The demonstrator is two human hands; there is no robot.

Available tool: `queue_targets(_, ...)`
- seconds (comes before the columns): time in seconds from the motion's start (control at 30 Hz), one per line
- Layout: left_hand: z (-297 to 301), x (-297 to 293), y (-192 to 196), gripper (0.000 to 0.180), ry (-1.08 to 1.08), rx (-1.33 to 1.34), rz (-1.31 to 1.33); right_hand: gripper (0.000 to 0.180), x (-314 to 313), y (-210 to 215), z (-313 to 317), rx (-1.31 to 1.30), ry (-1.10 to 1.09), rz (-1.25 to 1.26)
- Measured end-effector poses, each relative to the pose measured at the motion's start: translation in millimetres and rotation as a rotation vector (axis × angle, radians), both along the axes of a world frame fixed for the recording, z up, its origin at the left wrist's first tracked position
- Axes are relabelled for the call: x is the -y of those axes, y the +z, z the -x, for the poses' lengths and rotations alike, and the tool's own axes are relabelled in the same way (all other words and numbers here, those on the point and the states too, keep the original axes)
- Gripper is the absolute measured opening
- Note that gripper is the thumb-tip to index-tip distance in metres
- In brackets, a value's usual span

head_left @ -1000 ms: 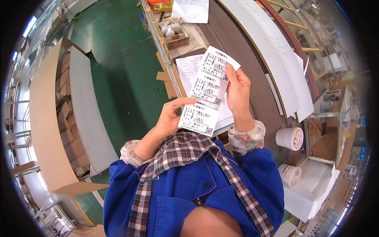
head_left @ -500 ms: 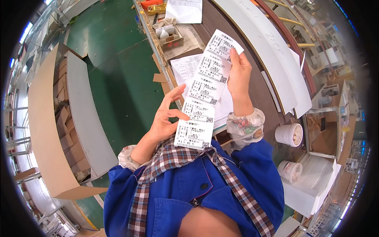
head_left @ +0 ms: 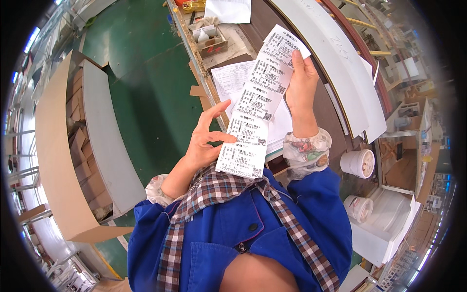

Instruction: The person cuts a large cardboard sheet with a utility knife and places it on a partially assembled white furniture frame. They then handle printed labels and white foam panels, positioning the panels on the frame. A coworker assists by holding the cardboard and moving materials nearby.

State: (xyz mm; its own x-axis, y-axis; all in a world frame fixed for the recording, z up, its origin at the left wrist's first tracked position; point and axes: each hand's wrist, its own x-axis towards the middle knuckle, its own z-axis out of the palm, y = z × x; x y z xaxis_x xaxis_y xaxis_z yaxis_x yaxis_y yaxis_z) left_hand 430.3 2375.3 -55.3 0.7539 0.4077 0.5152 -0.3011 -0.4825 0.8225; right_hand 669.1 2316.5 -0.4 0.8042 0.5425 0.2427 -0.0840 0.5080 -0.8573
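Observation:
A long strip of white printed labels [head_left: 252, 104] stretches slantwise in front of my body, with black print and small square codes on each label. Around its upper right edge my right hand [head_left: 302, 87] is closed, thumb on the printed face. Lower down, my left hand [head_left: 204, 141] pinches the left edge of the strip; its thumb is partly hidden behind the labels, and one finger points up and away. The bottom end of the strip hangs over my checked apron [head_left: 209, 194].
Printed sheets [head_left: 231, 80] lie on the bench under the strip. A small box of odds and ends [head_left: 209, 41] stands farther up. White panels [head_left: 331, 58] lie to the right, beside two white buckets [head_left: 357, 164]. At left stands a large open carton [head_left: 56, 151] on the green floor.
My right hand has moved slightly up and to the right, drawing the upper part of the strip with it. My left hand keeps its pinch with little movement.

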Motion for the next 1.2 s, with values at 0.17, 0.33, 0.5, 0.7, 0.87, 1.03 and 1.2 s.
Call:
queue_targets(0.17, 0, -2, 0, 0.024, 0.006, 0.016, -0.021, 0.022, 2, 1, -5, 0.052, -0.023, -0.018)
queue_targets(0.33, -1, -1, 0, 0.027, 0.026, 0.033, -0.023, 0.022, -1, 12, -6, 0.085, -0.074, -0.044)
queue_targets(0.5, 2, 4, -11, 0.025, -0.093, 0.009, 0.234, 0.022, -5, 23, -6, 0.120, -0.131, -0.056)
queue_targets(0.7, 2, 8, -15, 0.023, -0.110, -0.055, 0.377, 0.022, -7, 20, -14, 0.133, -0.132, -0.065)
queue_targets(0.87, -9, 0, -15, 0.016, -0.020, 0.020, 0.162, 0.025, 2, 25, 7, 0.025, -0.015, -0.025)
queue_targets(1.03, -33, -2, -1, 0.009, 0.039, -0.015, 0.528, 0.029, 26, 18, 43, 0.049, 0.187, 0.060)
queue_targets(1.2, -37, -7, -18, 0.013, 0.182, -0.003, 0.734, 0.029, 34, 25, 61, 0.362, 0.295, 0.097)
